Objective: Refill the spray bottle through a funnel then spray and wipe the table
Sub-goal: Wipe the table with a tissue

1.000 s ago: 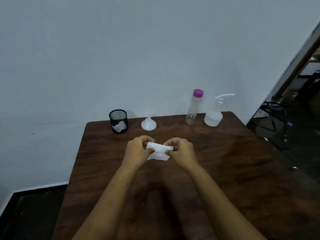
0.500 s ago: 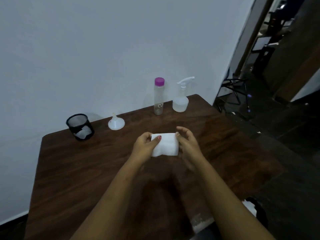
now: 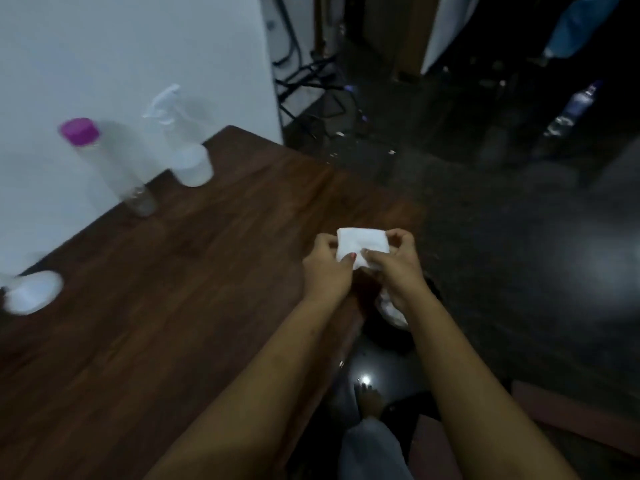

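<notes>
Now my hands have carried the folded white tissue (image 3: 360, 247) away from the middle of the counter (image 3: 180, 306) to its right edge, and my head has swung that way too, so everything blurs. My left hand (image 3: 327, 271) and right hand (image 3: 398, 268) are close together, both pinching the tissue between thumb and fingers, just past the counter's edge and above a dark bin (image 3: 391, 327) on the floor that seems to hold crumpled white paper. Half a second back the tissue sat over the counter's centre. The spray bottle (image 3: 188, 157) stands at the counter's far edge by the wall, with the purple-capped bottle (image 3: 110, 168) just left of it and the funnel (image 3: 29, 294) further left. I judge the wiping is finished and the tissue is about to be thrown away.
</notes>
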`<act>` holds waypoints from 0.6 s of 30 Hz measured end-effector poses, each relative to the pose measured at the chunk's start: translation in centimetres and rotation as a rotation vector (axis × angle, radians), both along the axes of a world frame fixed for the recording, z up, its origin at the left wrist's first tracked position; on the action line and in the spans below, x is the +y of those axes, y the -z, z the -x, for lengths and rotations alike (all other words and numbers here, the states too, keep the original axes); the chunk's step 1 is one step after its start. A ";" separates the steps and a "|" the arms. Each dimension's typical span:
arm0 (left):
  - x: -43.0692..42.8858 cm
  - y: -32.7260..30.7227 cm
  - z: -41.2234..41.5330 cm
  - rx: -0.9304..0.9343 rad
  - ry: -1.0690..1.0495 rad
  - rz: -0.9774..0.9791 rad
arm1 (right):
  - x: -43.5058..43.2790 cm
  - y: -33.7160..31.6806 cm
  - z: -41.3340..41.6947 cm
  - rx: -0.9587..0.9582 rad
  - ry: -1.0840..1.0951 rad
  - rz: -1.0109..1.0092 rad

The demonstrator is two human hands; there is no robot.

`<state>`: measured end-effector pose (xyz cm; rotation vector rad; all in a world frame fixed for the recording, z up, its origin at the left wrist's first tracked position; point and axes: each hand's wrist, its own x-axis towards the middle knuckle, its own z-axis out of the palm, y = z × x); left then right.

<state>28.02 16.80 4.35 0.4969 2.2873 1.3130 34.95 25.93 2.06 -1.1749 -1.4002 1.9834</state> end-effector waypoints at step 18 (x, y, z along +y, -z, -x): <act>16.6 27.6 -7.6 -0.477 -0.023 0.374 | 21.6 30.8 -8.1 -0.647 0.147 0.062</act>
